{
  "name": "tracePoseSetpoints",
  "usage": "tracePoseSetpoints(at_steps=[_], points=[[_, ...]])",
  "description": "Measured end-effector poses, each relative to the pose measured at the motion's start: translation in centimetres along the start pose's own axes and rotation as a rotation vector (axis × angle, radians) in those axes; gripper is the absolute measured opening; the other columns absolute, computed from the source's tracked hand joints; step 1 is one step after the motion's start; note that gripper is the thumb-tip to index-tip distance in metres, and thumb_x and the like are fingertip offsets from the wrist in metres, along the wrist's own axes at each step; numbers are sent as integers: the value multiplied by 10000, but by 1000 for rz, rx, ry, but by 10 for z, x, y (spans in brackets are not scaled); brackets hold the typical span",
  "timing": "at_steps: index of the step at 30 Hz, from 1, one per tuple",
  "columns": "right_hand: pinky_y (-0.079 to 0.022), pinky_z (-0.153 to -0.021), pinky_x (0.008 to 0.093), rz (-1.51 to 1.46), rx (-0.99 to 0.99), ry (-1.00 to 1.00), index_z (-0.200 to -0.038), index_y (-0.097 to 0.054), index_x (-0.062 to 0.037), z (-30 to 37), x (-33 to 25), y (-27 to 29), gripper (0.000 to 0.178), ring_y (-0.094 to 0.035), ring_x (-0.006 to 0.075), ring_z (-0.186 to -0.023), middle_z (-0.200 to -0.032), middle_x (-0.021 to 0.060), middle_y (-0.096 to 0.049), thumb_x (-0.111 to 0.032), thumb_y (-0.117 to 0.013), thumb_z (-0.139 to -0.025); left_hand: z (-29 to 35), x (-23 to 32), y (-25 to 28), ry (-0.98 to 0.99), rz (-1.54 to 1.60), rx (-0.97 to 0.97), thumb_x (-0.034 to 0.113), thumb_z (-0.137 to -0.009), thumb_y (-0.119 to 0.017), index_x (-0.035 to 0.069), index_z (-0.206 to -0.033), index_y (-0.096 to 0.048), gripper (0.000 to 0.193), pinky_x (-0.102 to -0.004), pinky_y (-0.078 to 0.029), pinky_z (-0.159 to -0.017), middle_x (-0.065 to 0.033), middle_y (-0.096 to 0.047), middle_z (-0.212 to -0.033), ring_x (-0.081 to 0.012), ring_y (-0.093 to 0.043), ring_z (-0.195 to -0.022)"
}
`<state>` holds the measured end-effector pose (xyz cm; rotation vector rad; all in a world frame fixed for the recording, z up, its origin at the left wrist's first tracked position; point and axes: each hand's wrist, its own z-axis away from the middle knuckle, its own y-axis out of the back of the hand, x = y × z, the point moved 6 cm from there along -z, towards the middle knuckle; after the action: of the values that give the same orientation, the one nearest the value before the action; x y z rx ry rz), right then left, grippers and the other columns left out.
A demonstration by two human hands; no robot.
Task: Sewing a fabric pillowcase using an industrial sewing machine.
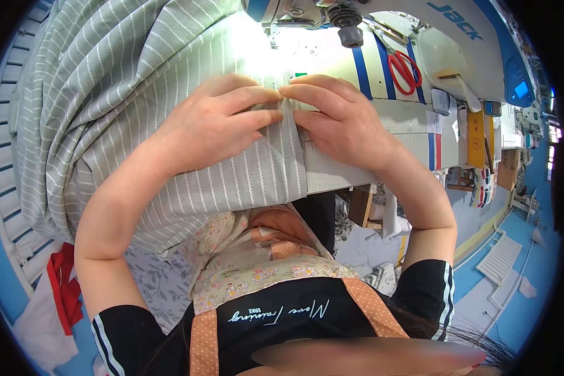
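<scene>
Striped fabric point(232, 188), one piece, lies on one sewing table point(326, 178) beneath our left hand point(213, 122), its edge by our right hand point(348, 125) pointing toward one sewing machine point(476, 37), its long axis lost in folds. It looks grey-green, white-lined. Our fingers point(316, 95) bend there; whether they pinch, we cannot tell.

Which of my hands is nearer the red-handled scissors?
Right. Your right hand is left of the red-handled scissors and closer to your body; your left hand is farther left, over the grey striped fabric.
</scene>
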<state>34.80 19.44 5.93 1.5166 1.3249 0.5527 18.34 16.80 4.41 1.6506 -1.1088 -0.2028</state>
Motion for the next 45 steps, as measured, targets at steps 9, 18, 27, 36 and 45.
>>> tracePoseSetpoints(at_steps=[9, 18, 27, 36, 45], points=[[-532, -895, 379, 13, -36, 33, -1029, -707, -60, 1, -1, 0, 353, -632, 267, -1123, -1186, 55, -666, -22, -717, -678, 1, 1, -1, 19, -3, -23, 140, -790, -726, 216, -1013, -740, 236, -391, -519, -934, 9, -625, -1249, -240, -579, -1156], [-530, -897, 372, -28, -100, 121, -1066, -709, -38, 1, -9, -2, 343, -633, 246, -1156, -1195, 58, -671, -41, -698, -723, 3, 2, 0, 21, 12, -25, 170, -821, -727, 239, -968, -747, 163, -401, -505, -936, -5, -606, -1241, -259, -558, -1163], [-512, -953, 397, -86, -143, 27, -1054, -704, -34, 1, -7, -7, 313, -623, 243, -1179, -1204, 68, -659, -87, -690, -745, 4, 13, -3, -79, 33, 29, 170, -791, -724, 152, -964, -713, 174, -369, -533, -770, 7, -624, -1074, -223, -601, -981], [-496, -993, 403, -45, -153, 117, -1156, -663, -51, 1, -12, -5, 387, -606, 246, -1201, -1204, 61, -647, -70, -673, -769, 15, 76, -15, -389, 56, -117, 159, -764, -660, 139, -1058, -685, 296, -315, -494, -635, 10, -642, -1020, -160, -604, -834], [-482, -1013, 415, -94, -223, 69, -1195, -652, -82, -1, -13, -2, 478, -591, 261, -1224, -1228, 74, -635, -95, -704, -720, 8, 129, -50, -274, -234, -418, 225, -727, -683, 121, -843, -670, 156, -313, -484, -570, -7, -584, -801, -176, -566, -674]])
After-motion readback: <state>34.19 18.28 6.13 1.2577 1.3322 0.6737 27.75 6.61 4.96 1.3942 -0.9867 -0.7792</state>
